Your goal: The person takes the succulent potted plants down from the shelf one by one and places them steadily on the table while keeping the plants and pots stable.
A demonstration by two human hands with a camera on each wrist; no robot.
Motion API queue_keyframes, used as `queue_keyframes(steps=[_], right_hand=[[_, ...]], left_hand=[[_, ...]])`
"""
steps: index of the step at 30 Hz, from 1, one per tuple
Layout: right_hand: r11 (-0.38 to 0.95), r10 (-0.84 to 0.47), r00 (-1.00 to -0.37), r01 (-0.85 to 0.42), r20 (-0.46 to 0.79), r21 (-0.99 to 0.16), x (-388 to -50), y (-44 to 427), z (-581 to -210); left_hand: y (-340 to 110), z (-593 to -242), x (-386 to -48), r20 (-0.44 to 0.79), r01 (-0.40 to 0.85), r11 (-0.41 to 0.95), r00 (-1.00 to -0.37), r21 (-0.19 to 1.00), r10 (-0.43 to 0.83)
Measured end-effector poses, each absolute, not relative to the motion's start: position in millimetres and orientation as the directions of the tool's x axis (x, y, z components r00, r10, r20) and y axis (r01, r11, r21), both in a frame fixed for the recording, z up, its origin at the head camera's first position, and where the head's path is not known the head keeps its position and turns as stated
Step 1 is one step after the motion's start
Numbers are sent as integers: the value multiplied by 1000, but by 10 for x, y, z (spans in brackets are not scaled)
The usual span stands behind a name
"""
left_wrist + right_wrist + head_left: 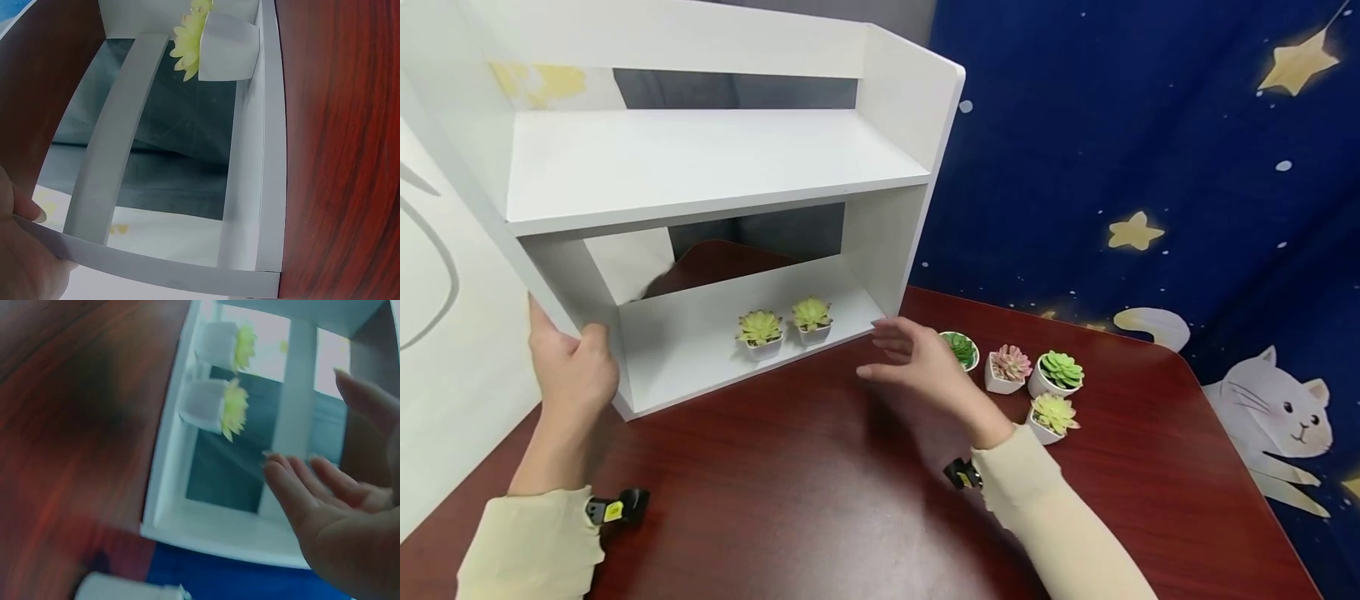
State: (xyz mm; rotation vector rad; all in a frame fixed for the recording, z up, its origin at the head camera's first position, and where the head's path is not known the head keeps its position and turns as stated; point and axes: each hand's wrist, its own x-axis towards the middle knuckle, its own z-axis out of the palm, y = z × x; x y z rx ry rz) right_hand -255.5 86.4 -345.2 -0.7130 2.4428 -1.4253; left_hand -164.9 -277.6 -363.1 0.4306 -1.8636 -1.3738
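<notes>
From my remote station I see the left hand (574,362) at the left of the head view, gripping the side panel of the white shelf unit (722,162), its thumb laid on one face and the other fingers wrapped round the edge. The right hand (928,371) sits right of centre, fingers slightly curved, thumb well apart from them, holding nothing; I cannot tell whether its fingertips touch the unit's lower right corner.

On the bottom board, near the centre of the frame, I have two yellow-green succulents in white pots, the left one (762,335) and the right one (812,320), upright and just beside each other.

Right of the right hand, on the dark red tabletop (820,508), four more potted plants cluster: a dark green one (961,350), partly hidden by the hand, a pink one (1008,367), a bright green one (1057,373) and, in front, a yellow-green one (1051,417). The blue curtain (1075,150) fills the upper right.
</notes>
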Motion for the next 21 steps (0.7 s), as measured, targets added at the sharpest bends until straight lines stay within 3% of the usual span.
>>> queue_keyframes(steps=[8, 21], right_hand=[[412, -439, -895, -276, 77, -868, -2775, 470, -3627], [457, -461, -885, -297, 63, -838, -3071, 87, -3815]], left_hand=[[-2789, -3674, -1667, 381, 159, 369, -639, 916, -668], [-2790, -3674, -1670, 369, 148, 363, -641, 920, -674]])
